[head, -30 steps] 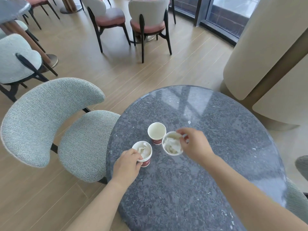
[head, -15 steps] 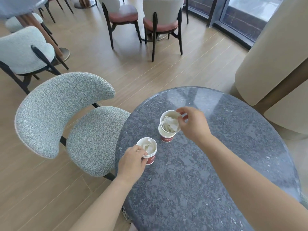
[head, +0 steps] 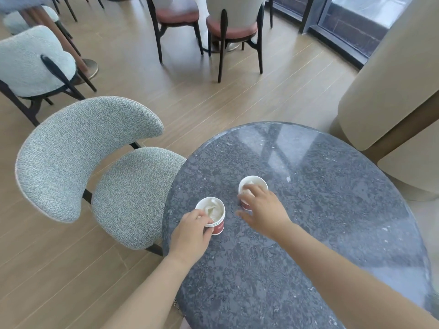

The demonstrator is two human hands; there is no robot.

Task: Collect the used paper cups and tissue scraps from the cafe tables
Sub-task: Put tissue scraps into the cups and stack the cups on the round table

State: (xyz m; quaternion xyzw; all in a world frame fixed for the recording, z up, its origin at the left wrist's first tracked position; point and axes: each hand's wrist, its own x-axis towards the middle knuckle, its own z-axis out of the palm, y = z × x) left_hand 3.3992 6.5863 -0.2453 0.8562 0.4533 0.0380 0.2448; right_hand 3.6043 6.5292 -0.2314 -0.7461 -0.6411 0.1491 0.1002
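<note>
Two white paper cups with red bands stand on the round dark marble table (head: 320, 245). The left cup (head: 212, 213) holds crumpled tissue, and my left hand (head: 191, 232) grips its near side at the rim. The right cup (head: 253, 185) also holds tissue and sits nested in another cup, whose red base shows below. My right hand (head: 264, 210) lies over its near side with fingers spread, touching the rim and wall. A small white fleck (head: 288, 179) lies on the table just right of it.
A grey upholstered chair (head: 83, 157) stands tucked against the table's left edge. Another pale chair (head: 33, 65) and two chairs with red seats (head: 231, 29) stand further off on the wooden floor. A beige curved partition (head: 392, 86) rises at the right.
My right hand carried the tissue-filled cup over, set it into the empty cup, and now rests spread on the stack. My left hand has stayed on the left cup.
</note>
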